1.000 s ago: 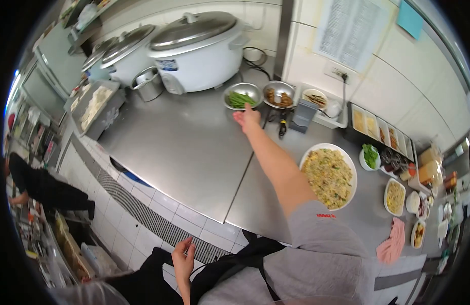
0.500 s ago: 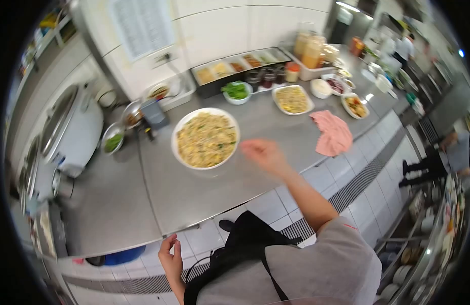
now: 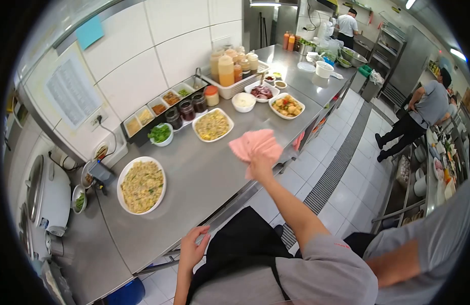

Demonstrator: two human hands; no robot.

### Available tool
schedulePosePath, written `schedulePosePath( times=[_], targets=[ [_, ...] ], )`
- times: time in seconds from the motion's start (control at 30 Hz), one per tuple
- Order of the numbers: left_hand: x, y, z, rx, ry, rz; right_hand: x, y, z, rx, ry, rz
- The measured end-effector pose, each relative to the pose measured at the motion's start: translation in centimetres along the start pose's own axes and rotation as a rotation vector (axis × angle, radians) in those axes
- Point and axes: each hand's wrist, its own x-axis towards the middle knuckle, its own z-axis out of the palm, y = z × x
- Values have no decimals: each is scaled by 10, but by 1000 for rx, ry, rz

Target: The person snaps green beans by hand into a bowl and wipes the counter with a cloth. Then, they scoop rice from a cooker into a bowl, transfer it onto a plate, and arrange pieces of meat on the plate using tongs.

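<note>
- Right hand [image 3: 262, 166]: closed on a bunched pink cloth [image 3: 255, 144]; fingers partly hidden in the folds.
- Left hand [image 3: 192, 249]: open, fingers loosely bent, thumb apart, near the front edge of the desk [image 3: 194, 178].
- Cloth position: at the front edge of the desk; whether any part is raised from the surface cannot be determined.
- Beyond the cloth: white dish [image 3: 283, 116] of browned pieces; small white bowl [image 3: 244, 108] with pale contents; white dish [image 3: 265, 100] of purple-red slices.
- Left of the cloth: rectangular dish [image 3: 231, 128] of fried rice; further left, a large oval bowl [image 3: 165, 183], likewise filled.
- Wall side: bowl [image 3: 165, 142] of leafy greens, condiment trays [image 3: 157, 108], dark jars [image 3: 186, 110], orange-lidded jar [image 3: 211, 95] and a basket [image 3: 232, 91] of bottles.
- Far left: white rice cooker [image 3: 57, 203].
- Right: co-worker in a grey shirt [image 3: 427, 104], standing in the aisle, well apart from the desk.
</note>
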Motion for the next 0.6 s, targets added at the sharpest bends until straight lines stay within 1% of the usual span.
schedulePosePath(
  times=[0.07,0.1,0.13,0.2,0.23,0.27,0.3,0.33,0.37,0.4,0.43,0.47,0.53,0.57,0.6],
  targets=[
    [32,1,42,-121,13,1,-19,16,17,285,342,-201],
    [50,-11,67,-230,-21,-88,-24,21,3,531,146,-80],
    [75,-13,96,-237,-13,-75,-26,24,-23,771,-57,40],
    [117,-6,149,-934,100,-536,-29,46,-60,1284,-222,240],
    [131,21,165,-1126,48,-560,-34,53,-92,1293,-230,238],
    [150,52,184,-1319,-9,-580,-40,63,-132,1284,-441,93],
    [166,66,209,-1396,-132,-545,-46,78,-153,1265,-652,-44],
    [177,77,233,-1474,-256,-516,-54,92,-157,1277,-663,-29],
    [186,98,257,-1478,-251,-536,-62,107,-161,789,-390,-186],
    [195,122,282,-1628,-407,-576,-69,123,-167,287,-121,-325],
    [201,140,306,-1774,-578,-608,-72,142,-175,95,-178,-273],
    [206,141,335,-1783,-599,-611,-79,158,-179,79,-179,-260],
    [219,132,397,-1178,-411,-582,-98,182,-179,-195,-61,-172],
    [224,145,414,-1184,-367,-634,-105,188,-192,-261,-128,-119],
    [231,154,424,-1179,-389,-629,-109,200,-195,-268,-119,-102]
  ],
)
